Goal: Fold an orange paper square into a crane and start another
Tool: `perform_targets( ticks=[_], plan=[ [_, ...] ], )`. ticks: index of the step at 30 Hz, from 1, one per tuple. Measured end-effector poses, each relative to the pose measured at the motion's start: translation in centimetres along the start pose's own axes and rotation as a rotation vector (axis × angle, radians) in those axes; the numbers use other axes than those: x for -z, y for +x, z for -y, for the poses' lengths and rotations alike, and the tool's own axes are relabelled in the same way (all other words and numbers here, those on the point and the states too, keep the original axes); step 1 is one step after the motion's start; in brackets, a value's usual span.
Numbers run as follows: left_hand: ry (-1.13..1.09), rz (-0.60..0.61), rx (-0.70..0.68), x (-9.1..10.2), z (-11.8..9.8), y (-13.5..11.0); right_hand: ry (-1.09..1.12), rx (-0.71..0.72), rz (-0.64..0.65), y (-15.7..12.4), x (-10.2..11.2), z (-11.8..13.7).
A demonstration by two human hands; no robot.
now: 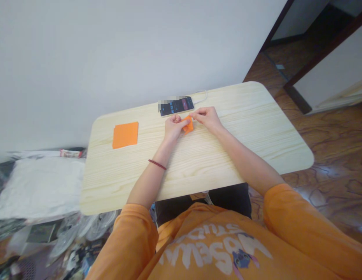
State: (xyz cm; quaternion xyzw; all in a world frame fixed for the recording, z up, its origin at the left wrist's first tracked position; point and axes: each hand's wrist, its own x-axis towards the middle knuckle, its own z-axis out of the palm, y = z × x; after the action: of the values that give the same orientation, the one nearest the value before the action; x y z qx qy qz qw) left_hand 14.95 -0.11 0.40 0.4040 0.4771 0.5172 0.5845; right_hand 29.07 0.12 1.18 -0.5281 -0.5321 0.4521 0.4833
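A small folded piece of orange paper (188,127) is between my hands over the middle of the table. My left hand (174,126) grips its left side, the thumb lying across the paper. At its upper right corner, my right hand (208,118) has thumb and forefinger pinched together on the paper's edge. The fold details are too small to make out. Off to the left lies a stack of square orange paper (125,135), apart from both hands.
Behind my hands a phone (177,106) showing a timer lies near the wall, with a white cable (202,96) plugged in. The pale wooden table (257,128) has rounded corners. Bags and clutter (67,233) sit on the floor at left. A doorway opens at upper right.
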Motion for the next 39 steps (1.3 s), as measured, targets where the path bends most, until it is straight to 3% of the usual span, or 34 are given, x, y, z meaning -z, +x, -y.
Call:
perform_targets(
  ticks=[5,13,21,26,39],
  plan=[
    [-0.013,-0.007,0.013,0.14,-0.01,0.05,-0.008,-0.026,0.022,0.05,0.10,-0.02],
    [0.023,0.016,0.028,0.21,0.01,0.11,-0.031,0.054,-0.014,0.21,0.08,-0.31],
    [0.115,0.066,-0.008,0.35,-0.18,-0.10,0.010,-0.002,-0.002,0.25,0.19,-0.20],
    [0.101,0.029,0.004,0.34,-0.04,0.00,0.021,-0.093,0.068,0.25,0.46,-0.22],
    [-0.038,-0.022,-0.020,0.38,0.21,0.22,-0.008,-0.044,0.084,0.20,0.28,-0.19]
  ],
)
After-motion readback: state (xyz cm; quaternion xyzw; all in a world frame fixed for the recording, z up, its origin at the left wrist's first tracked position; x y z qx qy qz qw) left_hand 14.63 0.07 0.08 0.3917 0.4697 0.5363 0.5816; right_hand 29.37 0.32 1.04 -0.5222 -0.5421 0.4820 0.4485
